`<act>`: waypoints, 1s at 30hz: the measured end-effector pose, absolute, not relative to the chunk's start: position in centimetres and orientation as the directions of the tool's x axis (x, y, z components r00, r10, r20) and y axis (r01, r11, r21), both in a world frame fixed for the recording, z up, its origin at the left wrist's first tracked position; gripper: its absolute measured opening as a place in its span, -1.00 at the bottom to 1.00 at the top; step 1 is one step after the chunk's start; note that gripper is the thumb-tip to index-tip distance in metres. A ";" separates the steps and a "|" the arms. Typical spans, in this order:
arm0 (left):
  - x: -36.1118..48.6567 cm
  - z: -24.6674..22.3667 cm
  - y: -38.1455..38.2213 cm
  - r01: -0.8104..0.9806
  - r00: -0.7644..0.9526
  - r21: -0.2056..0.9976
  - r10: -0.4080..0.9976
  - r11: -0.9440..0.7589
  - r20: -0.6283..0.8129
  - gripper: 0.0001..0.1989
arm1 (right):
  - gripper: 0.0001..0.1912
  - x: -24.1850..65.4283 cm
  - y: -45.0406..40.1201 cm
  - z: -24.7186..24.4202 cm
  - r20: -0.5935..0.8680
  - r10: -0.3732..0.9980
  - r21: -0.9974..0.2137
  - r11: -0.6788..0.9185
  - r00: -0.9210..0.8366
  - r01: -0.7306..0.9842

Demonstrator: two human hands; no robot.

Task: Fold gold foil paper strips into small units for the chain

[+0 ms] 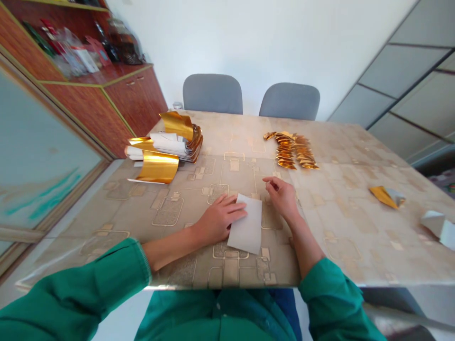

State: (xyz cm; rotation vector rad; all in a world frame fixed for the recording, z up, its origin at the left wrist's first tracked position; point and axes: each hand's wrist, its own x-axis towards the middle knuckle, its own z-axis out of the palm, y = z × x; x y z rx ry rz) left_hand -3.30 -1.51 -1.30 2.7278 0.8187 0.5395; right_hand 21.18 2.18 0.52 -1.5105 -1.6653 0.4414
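Observation:
My left hand [218, 220] lies on the upper left edge of a white paper sheet [246, 226], its fingers pressing the sheet to the table. My right hand [282, 198] hovers just beyond the sheet's upper right corner, fingers loosely curled and holding nothing. Farther off at the left stands a pile of gold foil sheets with white backing [164, 150], partly curled. A row of small folded gold foil pieces [291, 149] lies overlapping beyond my right hand.
A patterned beige table top [320, 222] carries a gold-and-white folded piece [387, 197] and a white folded piece [438, 225] at the right. Two grey chairs [212, 94] stand beyond it. A wooden cabinet [135, 102] holding bottles and packets stands at the back left.

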 end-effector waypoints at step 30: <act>-4.3 -0.2 -1.5 0.550 0.576 0.556 0.765 -0.624 0.289 -0.78 | -0.79 19.2 0.7 0.1 0.171 0.924 -0.560 0.378 -0.343 0.737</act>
